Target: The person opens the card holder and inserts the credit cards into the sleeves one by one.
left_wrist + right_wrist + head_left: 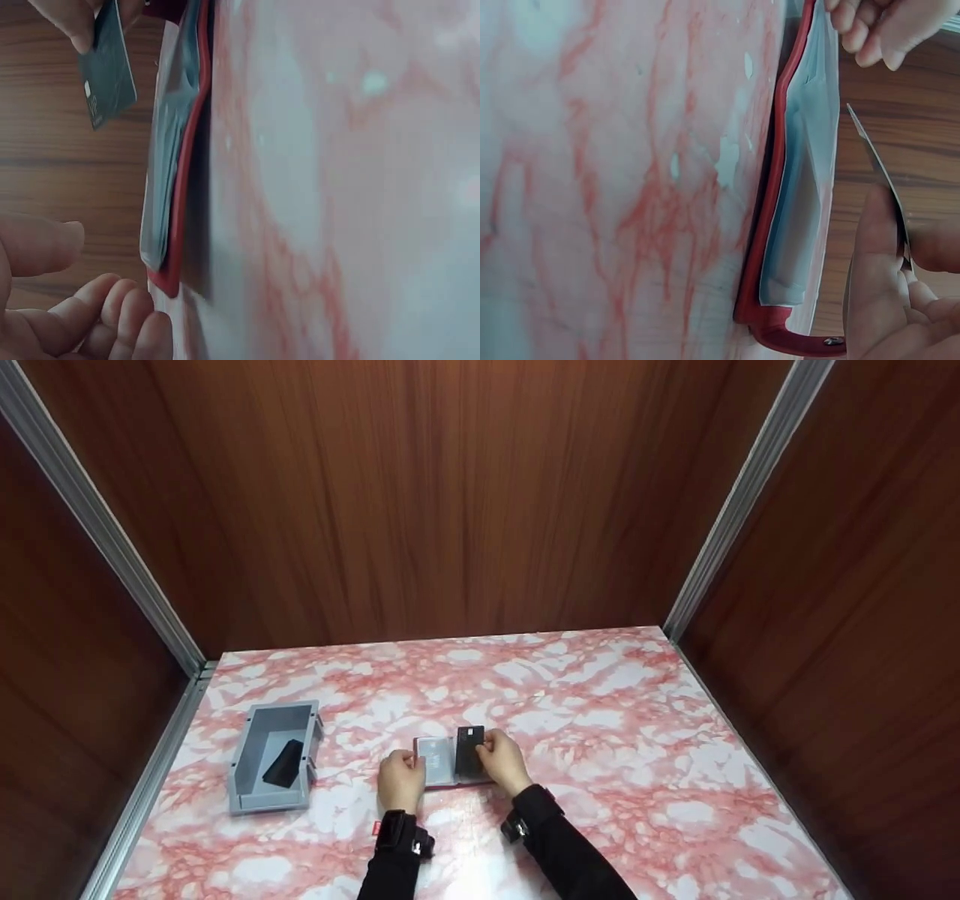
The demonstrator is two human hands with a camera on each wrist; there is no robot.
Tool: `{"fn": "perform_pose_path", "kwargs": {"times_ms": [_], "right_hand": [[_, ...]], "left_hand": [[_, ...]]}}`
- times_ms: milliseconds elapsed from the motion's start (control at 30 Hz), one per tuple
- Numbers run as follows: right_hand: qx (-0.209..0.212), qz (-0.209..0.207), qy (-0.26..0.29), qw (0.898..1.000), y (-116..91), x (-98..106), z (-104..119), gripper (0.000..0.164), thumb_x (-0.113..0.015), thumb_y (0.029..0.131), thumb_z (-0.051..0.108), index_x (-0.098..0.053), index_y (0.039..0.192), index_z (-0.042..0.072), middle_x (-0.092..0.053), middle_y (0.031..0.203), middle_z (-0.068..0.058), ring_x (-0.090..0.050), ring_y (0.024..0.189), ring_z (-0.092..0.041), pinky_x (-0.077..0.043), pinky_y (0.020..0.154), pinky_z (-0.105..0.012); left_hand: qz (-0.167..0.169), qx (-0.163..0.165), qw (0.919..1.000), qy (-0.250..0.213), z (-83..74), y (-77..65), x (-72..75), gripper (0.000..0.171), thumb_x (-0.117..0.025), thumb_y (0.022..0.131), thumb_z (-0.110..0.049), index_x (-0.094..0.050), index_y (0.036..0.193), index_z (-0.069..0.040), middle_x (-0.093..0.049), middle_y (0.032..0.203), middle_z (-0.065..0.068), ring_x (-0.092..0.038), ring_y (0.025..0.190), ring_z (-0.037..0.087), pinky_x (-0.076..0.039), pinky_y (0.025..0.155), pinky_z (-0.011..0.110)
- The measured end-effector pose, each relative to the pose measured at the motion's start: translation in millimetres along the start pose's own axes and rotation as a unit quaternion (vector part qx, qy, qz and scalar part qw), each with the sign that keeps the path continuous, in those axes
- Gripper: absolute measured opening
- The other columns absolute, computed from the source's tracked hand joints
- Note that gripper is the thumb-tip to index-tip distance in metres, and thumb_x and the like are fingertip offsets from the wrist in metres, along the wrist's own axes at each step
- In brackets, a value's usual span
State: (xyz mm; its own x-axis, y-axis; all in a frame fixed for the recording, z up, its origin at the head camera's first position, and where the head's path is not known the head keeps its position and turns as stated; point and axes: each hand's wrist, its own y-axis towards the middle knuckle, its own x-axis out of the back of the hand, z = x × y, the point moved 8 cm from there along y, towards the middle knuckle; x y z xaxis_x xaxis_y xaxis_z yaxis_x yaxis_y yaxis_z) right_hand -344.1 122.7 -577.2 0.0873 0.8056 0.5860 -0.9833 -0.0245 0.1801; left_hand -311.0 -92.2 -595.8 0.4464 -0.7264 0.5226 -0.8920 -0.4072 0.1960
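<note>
A red card holder (436,759) with clear plastic sleeves lies spread on the table. At its left edge is my left hand (400,781), thumb and loosely bent fingers apart, fingertips close beside the cover's corner in the left wrist view. My right hand (507,761) pinches a black bank card (470,750) between thumb and fingers, over the holder's right half. In the left wrist view the card (109,75) is tilted, raised above the sleeves (166,150). A strap with a snap (831,342) shows at the holder's end in the right wrist view.
To the left stands a grey plastic bin (271,802) with a flat black object (283,765) in it. A small red tag (376,828) shows beside the left wrist. Wood-patterned walls (435,502) enclose the pink marbled table (600,720) at back and sides.
</note>
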Motion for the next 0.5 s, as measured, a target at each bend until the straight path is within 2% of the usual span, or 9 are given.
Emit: {"fn": "perform_pose_path", "kwargs": {"times_ms": [200,400,500], "right_hand": [[-0.001,-0.002,-0.008,1.0,0.9,-1.8,-2.2,0.015,-0.066,0.088,0.001,-0.061,0.101,-0.005,-0.061,0.077,-0.005,-0.06,0.064,-0.017,-0.053,0.063,-0.033],[0.008,-0.005,-0.005,1.0,1.0,-3.5,-2.2,0.013,-0.066,0.088,0.0,-0.06,0.099,-0.005,-0.06,0.074,-0.004,-0.059,0.057,-0.015,-0.051,0.058,-0.032],[0.013,-0.008,-0.016,1.0,1.4,-4.2,-2.6,0.014,-0.066,0.088,0.001,-0.059,0.099,-0.005,-0.059,0.074,-0.003,-0.059,0.057,-0.016,-0.051,0.058,-0.032]], "left_hand": [[0.035,0.022,0.998,0.047,9.9,6.9,1.6,0.03,-0.074,0.082,-0.017,-0.067,0.099,0.007,-0.067,0.087,0.018,-0.065,0.084,0.04,-0.05,0.078,0.051],[0.093,0.04,0.9939,0.044,12.8,7.5,-4.3,0.033,-0.072,0.084,-0.02,-0.068,0.1,0.007,-0.07,0.095,0.02,-0.065,0.091,0.041,-0.049,0.083,0.05],[0.104,0.039,0.9929,0.042,13.2,6.3,-6.7,0.03,-0.072,0.082,-0.02,-0.068,0.097,0.005,-0.07,0.094,0.019,-0.065,0.09,0.039,-0.049,0.082,0.048]]}}
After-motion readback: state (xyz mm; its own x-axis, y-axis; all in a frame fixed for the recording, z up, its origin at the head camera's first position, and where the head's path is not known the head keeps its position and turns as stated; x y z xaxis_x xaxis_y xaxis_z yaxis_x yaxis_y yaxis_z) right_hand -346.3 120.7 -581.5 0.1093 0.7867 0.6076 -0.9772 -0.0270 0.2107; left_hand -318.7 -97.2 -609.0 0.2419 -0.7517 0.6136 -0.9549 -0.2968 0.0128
